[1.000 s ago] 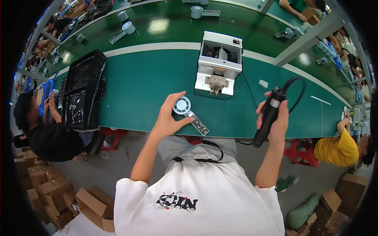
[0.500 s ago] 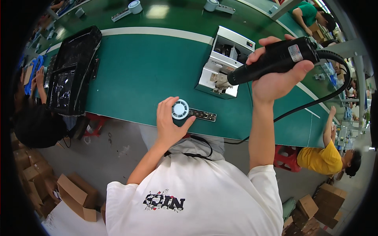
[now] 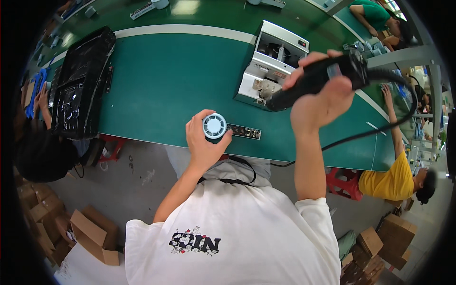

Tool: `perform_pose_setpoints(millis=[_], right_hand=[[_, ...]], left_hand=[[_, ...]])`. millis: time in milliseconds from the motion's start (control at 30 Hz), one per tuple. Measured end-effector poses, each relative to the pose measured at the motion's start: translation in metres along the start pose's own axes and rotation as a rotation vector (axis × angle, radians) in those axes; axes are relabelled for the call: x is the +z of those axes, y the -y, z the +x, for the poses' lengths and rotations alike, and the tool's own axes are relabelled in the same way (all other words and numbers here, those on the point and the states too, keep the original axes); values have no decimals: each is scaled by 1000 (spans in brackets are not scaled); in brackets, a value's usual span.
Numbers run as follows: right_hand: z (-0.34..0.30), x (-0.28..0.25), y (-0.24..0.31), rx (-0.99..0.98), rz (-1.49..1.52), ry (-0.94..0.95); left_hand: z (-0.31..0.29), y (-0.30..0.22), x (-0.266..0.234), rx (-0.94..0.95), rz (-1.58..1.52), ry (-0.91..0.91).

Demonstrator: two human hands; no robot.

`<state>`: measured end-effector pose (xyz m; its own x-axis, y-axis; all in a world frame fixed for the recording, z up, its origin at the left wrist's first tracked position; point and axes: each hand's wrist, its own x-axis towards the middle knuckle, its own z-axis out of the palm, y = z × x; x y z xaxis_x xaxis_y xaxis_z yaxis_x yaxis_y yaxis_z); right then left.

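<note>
My right hand (image 3: 311,111) is wrapped round a thick black electric screwdriver (image 3: 311,78), with a black cable running from its back end. The screwdriver's front end points down and left, in front of the open face of a silver box-shaped machine (image 3: 285,35), probably a screw feeder. Its bit is hard to make out. My left hand (image 3: 200,145) curls round a light blue, spoked round housing (image 3: 214,126), fingers on its far left side and thumb at its lower right. Directly right of the housing, a narrow circuit board (image 3: 247,132) in a strip lies on the green table (image 3: 166,85).
On the left stands a black plastic-wrapped tray (image 3: 80,90). Beyond the pale strip, similar blue parts (image 3: 160,4) lie on the far green surface. People sit at both sides, one in a yellow shirt (image 3: 392,180). The screwdriver cable (image 3: 351,140) loops across the right side.
The screwdriver has moved left and toward me, its front end lower against the machine's front. My left hand stays at the blue housing. The whole view has shifted slightly.
</note>
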<state>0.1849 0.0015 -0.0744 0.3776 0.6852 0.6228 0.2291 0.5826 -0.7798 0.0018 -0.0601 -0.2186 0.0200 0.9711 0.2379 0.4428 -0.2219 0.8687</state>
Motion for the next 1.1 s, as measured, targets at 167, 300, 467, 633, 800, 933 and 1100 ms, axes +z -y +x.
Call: perform_pose_setpoints(millis=[167, 300, 467, 633, 800, 933, 1100], right_hand=[[-33, -23, 26, 145, 76, -65], [-45, -30, 23, 137, 15, -63], [-51, -34, 18, 163, 10, -81], [-54, -35, 16, 176, 16, -98], [-58, -34, 13, 176, -2, -111], [-60, -32, 14, 148, -45, -119], [-57, -33, 15, 152, -56, -125]], left_hand=[[0, 1, 1, -8, 6, -12], [-1, 1, 2, -4, 10, -25], [-1, 1, 2, -38, -30, -4], [0, 0, 2, -35, -16, -19], [-1, 0, 3, -35, -14, -21], [-1, 1, 2, -27, -15, -27], [-1, 0, 4, -47, -37, -16]])
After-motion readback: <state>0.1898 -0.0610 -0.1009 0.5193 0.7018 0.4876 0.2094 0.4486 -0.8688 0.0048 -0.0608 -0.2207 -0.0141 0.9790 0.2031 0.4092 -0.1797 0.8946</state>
